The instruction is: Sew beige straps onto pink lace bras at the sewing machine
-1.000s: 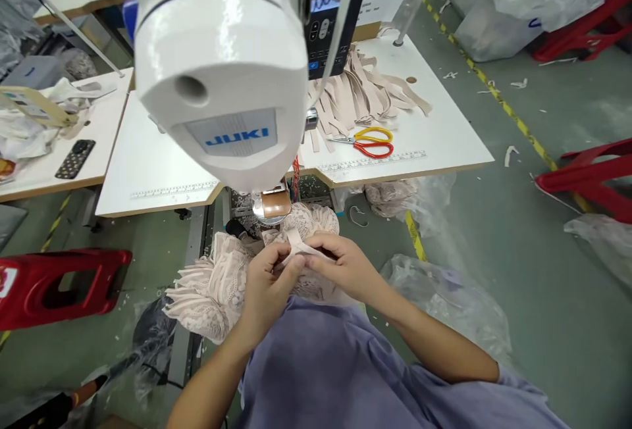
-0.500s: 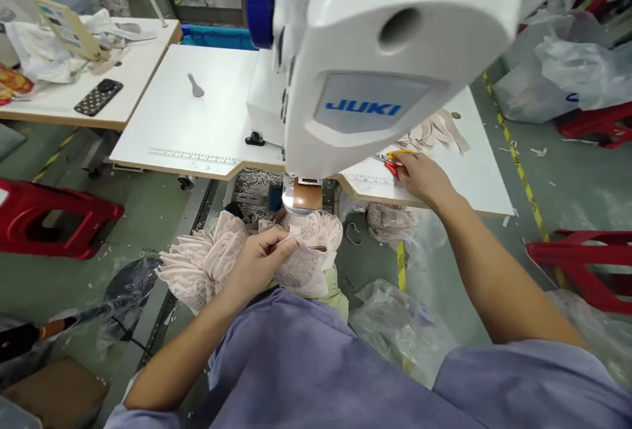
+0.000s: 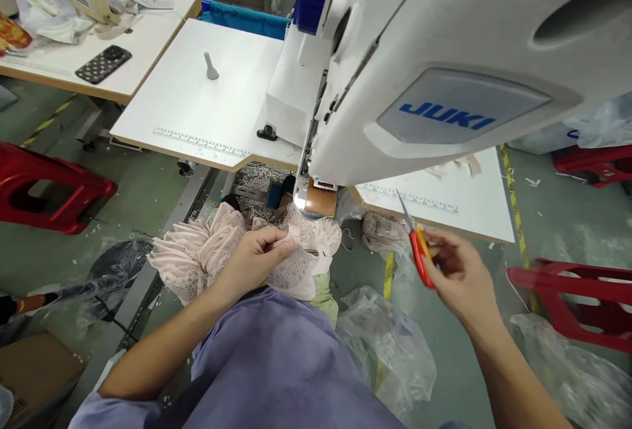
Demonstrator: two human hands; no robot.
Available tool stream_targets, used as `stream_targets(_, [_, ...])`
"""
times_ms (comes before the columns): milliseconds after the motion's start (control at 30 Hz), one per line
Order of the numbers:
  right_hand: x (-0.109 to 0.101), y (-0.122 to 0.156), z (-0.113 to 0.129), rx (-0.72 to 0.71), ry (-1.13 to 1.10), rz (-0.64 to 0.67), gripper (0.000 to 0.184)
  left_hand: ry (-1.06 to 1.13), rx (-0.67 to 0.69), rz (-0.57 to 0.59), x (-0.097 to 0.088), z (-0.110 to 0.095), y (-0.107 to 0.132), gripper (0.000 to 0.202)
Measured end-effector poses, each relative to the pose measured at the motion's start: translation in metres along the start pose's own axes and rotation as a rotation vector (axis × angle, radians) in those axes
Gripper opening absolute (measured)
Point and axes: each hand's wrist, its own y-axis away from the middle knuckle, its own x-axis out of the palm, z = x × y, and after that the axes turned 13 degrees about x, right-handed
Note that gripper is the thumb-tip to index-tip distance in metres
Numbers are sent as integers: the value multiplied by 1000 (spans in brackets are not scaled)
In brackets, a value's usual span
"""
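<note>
With the right hand (image 3: 461, 277) I had the scissors (image 3: 417, 248) by their handles, fingers curled about the red and yellow loops; whether any finger passed through them, I could not tell. They were in the air to the right of the sewing machine (image 3: 355, 146), near the front edge of the right table top (image 3: 484, 212). Their long axis ran away from the body and leaned a little to the left, with the tip forward and the loops back toward the palm. I judged them stiff and rather light, the coated loops being the safe place to hold and the blades the part to avoid.

With the left hand (image 3: 254, 258) I pinched the lace piece (image 3: 293, 271) between thumb and forefinger at its upper edge. It lay just in front of the purple garment (image 3: 296, 356), beside the bundle of similar lace (image 3: 195, 251). It seemed to me soft, limp and almost without weight, easy to snag, so I preferred its firmer edge to the open lace. From the pinch it spread toward the right, with a pale end on that side; because it was folded, its true long axis was not certain to me.
</note>
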Motion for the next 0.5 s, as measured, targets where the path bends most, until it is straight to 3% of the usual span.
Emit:
stream_targets(133, [7, 36, 37, -323, 113, 268, 44, -84, 38, 0, 3, -3, -1, 32])
stream_targets(333, [27, 33, 78, -666, 280, 216, 35, -142, 39, 39, 7, -9, 1, 28])
stream_targets(500, [36, 26, 83, -722, 319, 232, 35, -102, 24, 61, 6, -9, 6, 30])
